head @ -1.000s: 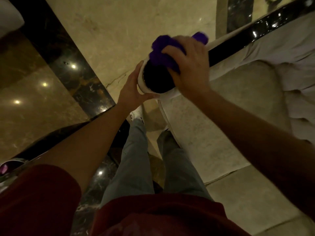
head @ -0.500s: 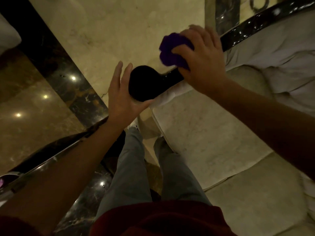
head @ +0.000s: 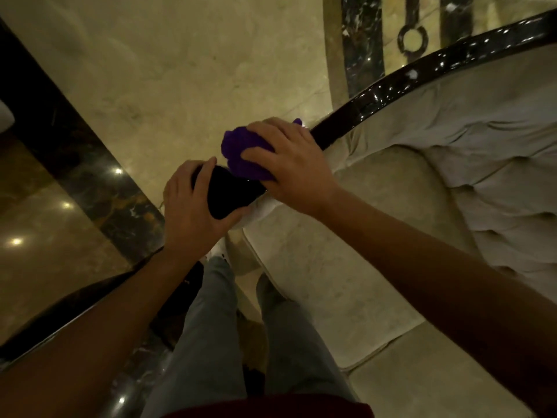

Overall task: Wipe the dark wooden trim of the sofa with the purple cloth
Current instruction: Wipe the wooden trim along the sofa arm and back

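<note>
Your right hand [head: 289,164] curls over the bunched purple cloth [head: 244,155] and presses it onto the dark wooden trim [head: 391,89] of the sofa, just beside the trim's rounded end. Your left hand [head: 193,212] wraps around that rounded end [head: 229,194], fingers over its far side and thumb along the near edge, close to the cloth. From the cloth the glossy trim curves away up and to the right along the top of the pale tufted sofa back [head: 482,164]. Below it lies the cream seat cushion [head: 325,267]. Your legs in grey trousers [head: 211,327] stand on the marble floor [head: 180,70].
</note>
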`<move>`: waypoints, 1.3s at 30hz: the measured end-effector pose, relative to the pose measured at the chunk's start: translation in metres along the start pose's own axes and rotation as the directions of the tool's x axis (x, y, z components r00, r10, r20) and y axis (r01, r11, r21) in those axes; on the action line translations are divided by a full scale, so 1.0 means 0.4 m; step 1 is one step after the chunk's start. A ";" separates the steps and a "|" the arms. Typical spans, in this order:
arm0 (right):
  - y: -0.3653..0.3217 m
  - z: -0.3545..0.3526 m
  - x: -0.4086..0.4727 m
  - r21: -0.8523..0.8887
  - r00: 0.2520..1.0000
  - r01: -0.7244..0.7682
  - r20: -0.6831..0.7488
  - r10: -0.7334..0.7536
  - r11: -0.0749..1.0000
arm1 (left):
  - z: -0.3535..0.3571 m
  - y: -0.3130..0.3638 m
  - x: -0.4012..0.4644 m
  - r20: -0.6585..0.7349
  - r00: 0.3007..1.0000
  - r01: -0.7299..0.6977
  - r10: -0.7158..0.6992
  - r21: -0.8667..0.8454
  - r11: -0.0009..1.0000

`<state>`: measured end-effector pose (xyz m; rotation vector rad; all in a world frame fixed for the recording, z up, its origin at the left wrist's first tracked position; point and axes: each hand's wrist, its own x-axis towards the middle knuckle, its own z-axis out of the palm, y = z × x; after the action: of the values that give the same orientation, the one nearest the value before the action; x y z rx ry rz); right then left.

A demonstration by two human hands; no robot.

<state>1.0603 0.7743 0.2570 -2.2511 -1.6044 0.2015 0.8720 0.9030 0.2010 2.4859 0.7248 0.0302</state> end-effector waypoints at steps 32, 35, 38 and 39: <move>0.471 -0.208 -0.032 0.018 0.903 -0.338 -0.277 0.329 0.941 | 0.065 0.337 0.200 0.002 0.987 0.156 -0.159 -0.192 0.969; 0.588 -0.264 -0.057 -0.093 0.910 -0.371 -0.232 0.342 0.924 | 0.073 0.386 0.265 0.004 0.985 0.171 -0.173 -0.165 0.971; 0.722 -0.356 -0.095 -0.237 0.896 -0.432 -0.222 0.385 0.870 | 0.081 0.450 0.372 0.021 1.000 0.015 -0.013 -0.130 0.991; 0.761 -0.390 -0.107 -0.264 0.885 -0.456 -0.235 0.402 0.850 | 0.090 0.486 0.404 0.055 0.998 0.018 -0.010 -0.143 0.990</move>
<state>1.3645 0.6146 0.2826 -2.7684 -1.0803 -0.1454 1.1116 0.8292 0.2489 2.3350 0.6927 0.0090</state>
